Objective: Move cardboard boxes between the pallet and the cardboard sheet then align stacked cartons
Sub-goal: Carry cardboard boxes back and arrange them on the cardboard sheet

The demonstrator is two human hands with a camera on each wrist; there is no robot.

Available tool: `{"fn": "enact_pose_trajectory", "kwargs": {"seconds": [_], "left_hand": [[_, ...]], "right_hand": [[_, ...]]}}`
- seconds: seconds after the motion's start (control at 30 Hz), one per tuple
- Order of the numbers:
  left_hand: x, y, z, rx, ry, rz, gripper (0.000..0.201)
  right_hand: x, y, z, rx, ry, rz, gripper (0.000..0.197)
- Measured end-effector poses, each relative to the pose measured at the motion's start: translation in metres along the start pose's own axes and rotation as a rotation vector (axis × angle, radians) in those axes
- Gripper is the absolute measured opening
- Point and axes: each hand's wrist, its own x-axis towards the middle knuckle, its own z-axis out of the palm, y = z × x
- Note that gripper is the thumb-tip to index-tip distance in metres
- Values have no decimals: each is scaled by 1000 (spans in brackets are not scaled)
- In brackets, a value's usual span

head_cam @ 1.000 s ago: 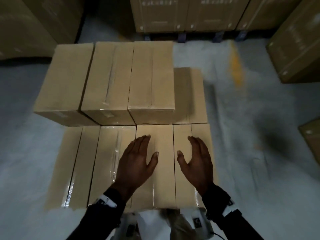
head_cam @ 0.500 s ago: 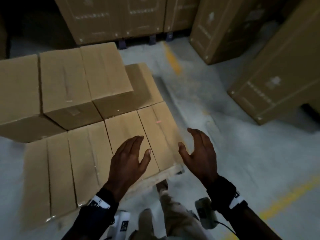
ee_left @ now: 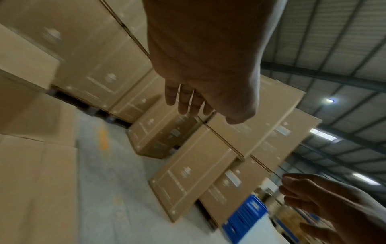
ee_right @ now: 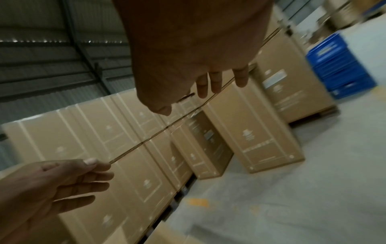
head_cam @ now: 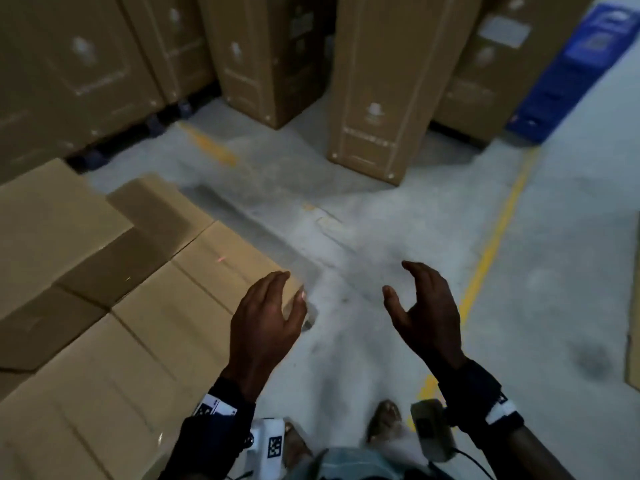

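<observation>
Head view, my left hand (head_cam: 266, 327) and right hand (head_cam: 427, 317) both released, fingers loosely spread, empty, above concrete floor (head_cam: 381, 244), stacked cardboard boxes (head_cam: 104, 306) at left.

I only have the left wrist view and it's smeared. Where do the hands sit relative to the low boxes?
Observer: Head view shows the left hand empty, by the outer corner of the end low box.
Operator: And the other one?
Observer: The right hand is empty with its fingers loosely curled, over bare floor and clear of the boxes.
Operator: Anything further right?
Observer: A yellow line runs along the floor. Past it a flat brown edge shows at the frame border, possibly the cardboard sheet.
</observation>
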Motion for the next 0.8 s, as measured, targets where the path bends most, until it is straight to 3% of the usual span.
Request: {"fn": "enact_pose_trajectory", "kwargs": {"seconds": [0.43, 0.8], "left_hand": [[12, 276, 181, -60, -255, 408, 44], [32, 460, 320, -111, -492, 751, 40]], "right_hand": [[-73, 238, -176, -123, 257, 337, 49], [-107, 373, -280, -209, 446, 752, 52]]}}
